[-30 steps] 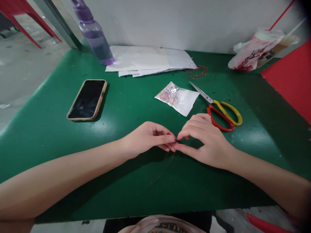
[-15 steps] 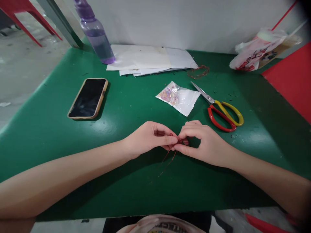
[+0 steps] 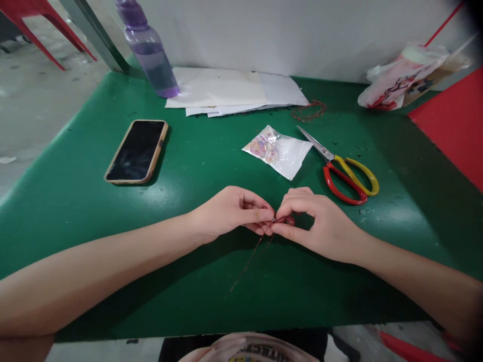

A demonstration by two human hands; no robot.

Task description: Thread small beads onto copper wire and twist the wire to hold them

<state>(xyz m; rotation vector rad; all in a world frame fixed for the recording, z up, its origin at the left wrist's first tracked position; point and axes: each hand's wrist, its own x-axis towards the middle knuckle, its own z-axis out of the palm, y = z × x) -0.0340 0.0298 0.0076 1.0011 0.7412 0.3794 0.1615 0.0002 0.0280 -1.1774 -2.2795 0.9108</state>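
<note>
Thin dark-red cord (image 3: 247,263) runs between my two hands, its loose ends hanging down toward the near side of the table. My left hand (image 3: 241,211) pinches it between thumb and fingers. Just to the right, my right hand (image 3: 313,218) grips the same cord with thumb and forefinger, the fingertips nearly touching those of the left. A small loop shows beneath the right fingers. The exact crossing of the strands is partly hidden by the fingertips. Beyond the hands lies a clear packet of small colourful beads (image 3: 277,151).
Scissors (image 3: 345,176) with red and yellow handles lie at the right. A phone (image 3: 136,152) is at the left. Behind are a purple bottle (image 3: 153,63), papers (image 3: 226,90), coiled reddish strands (image 3: 309,110) and a bagged drink (image 3: 400,83), all on a green table (image 3: 188,301).
The loose cord ends have shifted, one now stretching farther down and left. The loop under my right fingers shows more. Both hands stay nearly in place.
</note>
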